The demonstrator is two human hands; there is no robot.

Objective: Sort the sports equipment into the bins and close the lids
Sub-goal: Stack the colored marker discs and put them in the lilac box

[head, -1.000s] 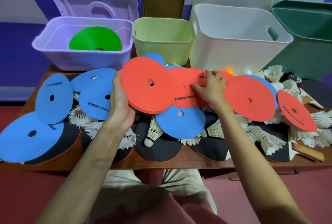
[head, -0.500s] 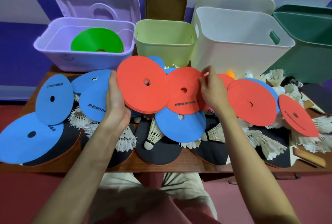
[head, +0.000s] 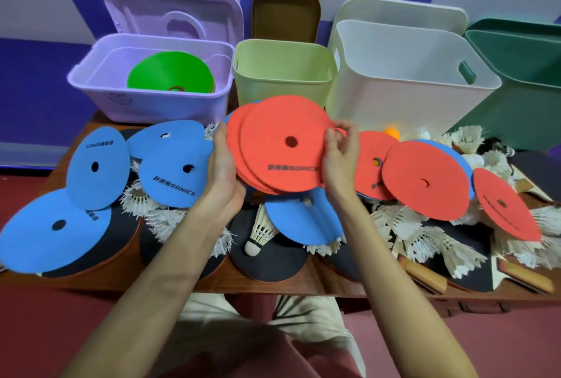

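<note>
A stack of red flat discs (head: 279, 141) is held above the table's middle. My left hand (head: 224, 171) grips its left edge from below, and my right hand (head: 340, 156) pinches the top disc at its right edge. More red discs (head: 425, 183) lie to the right, and blue discs (head: 97, 168) lie to the left and under the stack. Four open bins stand behind: lilac (head: 91, 74) holding green discs (head: 170, 72), light green (head: 282, 74), white (head: 403, 86) and dark green (head: 528, 80).
White shuttlecocks (head: 261, 232), black table tennis paddles (head: 267, 265) and an orange ball (head: 391, 132) cover the wooden table (head: 273, 285). Each bin's lid stands up behind it against the wall. My legs are below the table's front edge.
My right hand has brought a red disc leftward and laid it onto the stack in my left hand. The stack rose slightly toward the bins.
</note>
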